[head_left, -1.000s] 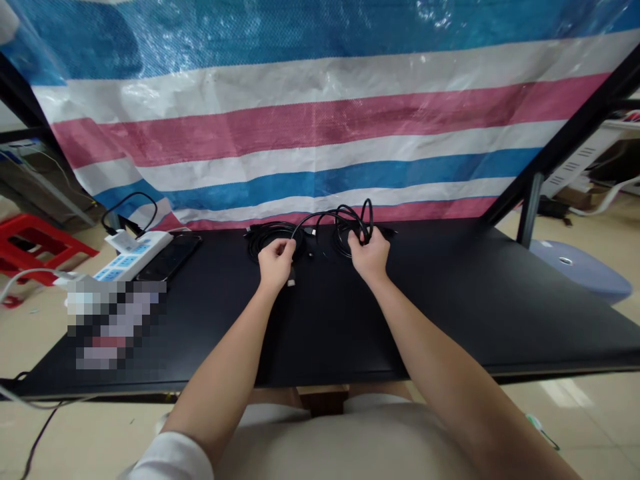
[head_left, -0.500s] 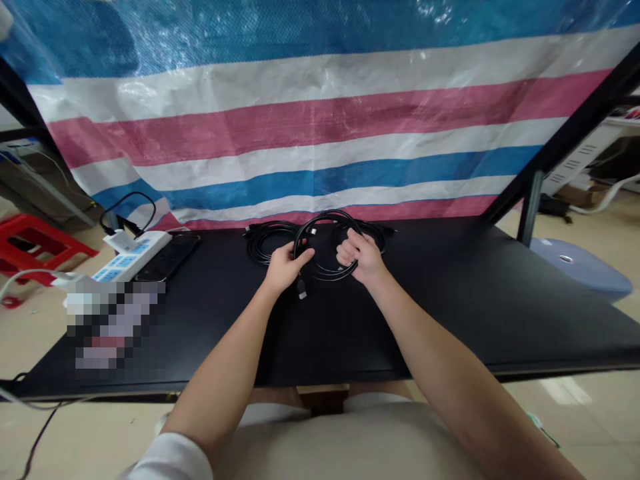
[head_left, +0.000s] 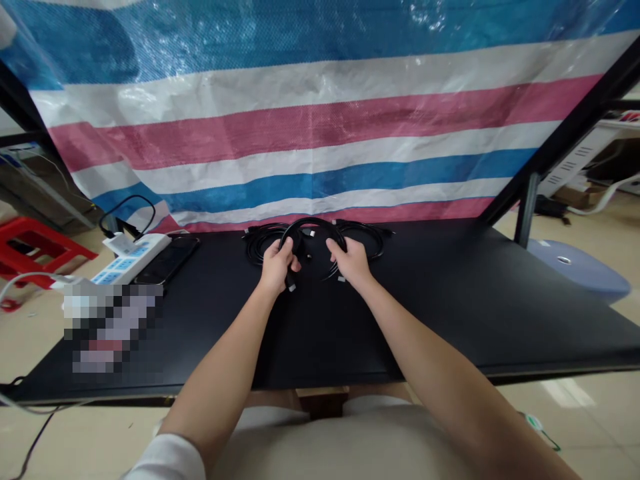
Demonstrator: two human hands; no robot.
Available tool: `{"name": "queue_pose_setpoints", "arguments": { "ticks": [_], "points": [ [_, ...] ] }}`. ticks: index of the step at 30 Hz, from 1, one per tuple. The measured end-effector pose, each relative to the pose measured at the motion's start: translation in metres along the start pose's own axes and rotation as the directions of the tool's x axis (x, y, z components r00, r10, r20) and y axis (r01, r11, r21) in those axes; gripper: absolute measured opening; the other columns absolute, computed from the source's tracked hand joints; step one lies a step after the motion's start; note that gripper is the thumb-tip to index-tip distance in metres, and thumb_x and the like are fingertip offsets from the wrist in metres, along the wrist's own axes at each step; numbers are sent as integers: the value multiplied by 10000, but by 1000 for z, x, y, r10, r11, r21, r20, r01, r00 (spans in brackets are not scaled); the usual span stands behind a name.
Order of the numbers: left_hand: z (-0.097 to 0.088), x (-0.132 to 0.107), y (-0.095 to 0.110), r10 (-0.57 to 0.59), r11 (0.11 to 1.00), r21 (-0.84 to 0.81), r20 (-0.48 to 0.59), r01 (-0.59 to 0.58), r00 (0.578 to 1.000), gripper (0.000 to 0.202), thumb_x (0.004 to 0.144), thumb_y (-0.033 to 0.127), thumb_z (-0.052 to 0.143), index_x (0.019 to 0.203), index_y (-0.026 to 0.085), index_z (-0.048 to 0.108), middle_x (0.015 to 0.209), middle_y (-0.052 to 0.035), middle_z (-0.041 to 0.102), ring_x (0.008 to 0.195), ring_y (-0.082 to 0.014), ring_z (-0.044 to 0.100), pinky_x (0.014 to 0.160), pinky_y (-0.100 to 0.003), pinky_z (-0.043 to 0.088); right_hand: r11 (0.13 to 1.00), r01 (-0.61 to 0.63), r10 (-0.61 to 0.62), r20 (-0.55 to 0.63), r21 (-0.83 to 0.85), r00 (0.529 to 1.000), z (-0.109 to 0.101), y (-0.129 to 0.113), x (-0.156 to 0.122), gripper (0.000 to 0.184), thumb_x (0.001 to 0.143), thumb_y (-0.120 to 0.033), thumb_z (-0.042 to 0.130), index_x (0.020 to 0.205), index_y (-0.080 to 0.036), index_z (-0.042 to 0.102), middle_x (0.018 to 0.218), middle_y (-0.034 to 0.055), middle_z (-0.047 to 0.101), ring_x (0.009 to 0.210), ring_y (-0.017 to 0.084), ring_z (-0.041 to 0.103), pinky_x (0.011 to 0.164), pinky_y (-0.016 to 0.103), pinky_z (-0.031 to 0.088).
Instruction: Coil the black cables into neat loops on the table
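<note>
A thick black cable [head_left: 313, 221] arches between my two hands above the table. My left hand [head_left: 277, 265] is closed around its left side, with a plug [head_left: 291, 285] poking out below the fingers. On the other side, my right hand [head_left: 350, 261] grips the cable, thumb on top; thin strands and a light connector [head_left: 341, 279] show beside it. Behind my left hand lies a coiled black cable [head_left: 254, 248]. Another black coil [head_left: 376, 233] lies behind my right hand, partly hidden by it.
At the left stand a white power strip [head_left: 127, 261] with plugs in it and a dark phone [head_left: 167, 260]. A striped plastic sheet [head_left: 310, 127] hangs along the back edge of the black table [head_left: 450, 300]. A red stool [head_left: 45, 243] is beyond the left end.
The open loop between my hands has been drawn into a tighter arch. My right hand has moved slightly left and down, its thumb now over the cable; my left hand has shifted slightly left.
</note>
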State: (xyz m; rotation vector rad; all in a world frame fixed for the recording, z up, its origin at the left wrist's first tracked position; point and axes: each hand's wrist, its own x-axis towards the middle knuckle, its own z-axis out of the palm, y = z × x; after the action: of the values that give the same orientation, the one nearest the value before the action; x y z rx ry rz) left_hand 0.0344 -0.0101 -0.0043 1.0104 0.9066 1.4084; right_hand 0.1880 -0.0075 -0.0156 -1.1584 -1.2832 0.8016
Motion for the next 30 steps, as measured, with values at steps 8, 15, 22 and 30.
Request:
{"name": "queue_pose_setpoints", "arguments": {
  "ticks": [8, 15, 22, 30],
  "points": [
    [-8, 8, 12, -73, 988, -151, -234, 38, 969, 460, 688, 553, 719, 616, 193, 441, 399, 127, 210, 317, -33, 268, 330, -170, 248, 777, 131, -96, 89, -616, 991, 8, -7, -9, 198, 806, -405, 545, 718, -232, 505, 744, 99, 672, 732, 274, 660, 640, 349, 459],
    [-19, 15, 13, -16, 984, -168, -396, -56, 918, 322, 636, 294, 792, 727, 184, 503, 460, 106, 393, 374, -45, 395, 366, -161, 308, 508, 21, 220, 153, -861, 963, 31, -36, -6, 336, 934, -352, 384, 995, -114, 613, 958, 202, 694, 928, 309, 677, 803, 394, 472],
    [-41, 26, 6, 263, 955, 259, -498, -147, 827, 470, 671, 76, 632, 1114, 212, 555, 1028, -53, 662, 946, -173, 657, 876, -304, 516, 539, 16, 314, 218, -842, 924, 61, -50, 25, 438, 945, -321, 305, 1103, -104, 651, 1164, 193, 663, 1087, 269, 630, 872, 324, 465],
    [-47, 18, -3, 347, 514, 838, -400, 185, 848, 621, 684, 188, 666, 1284, 127, 518, 1426, -233, 424, 1336, -372, 390, 1069, -509, 358, 465, 41, 414, 258, -884, 873, 90, -48, 41, 373, 882, -197, 394, 1116, -122, 675, 1241, 176, 635, 1136, 254, 608, 858, 317, 472]
  ]
}}
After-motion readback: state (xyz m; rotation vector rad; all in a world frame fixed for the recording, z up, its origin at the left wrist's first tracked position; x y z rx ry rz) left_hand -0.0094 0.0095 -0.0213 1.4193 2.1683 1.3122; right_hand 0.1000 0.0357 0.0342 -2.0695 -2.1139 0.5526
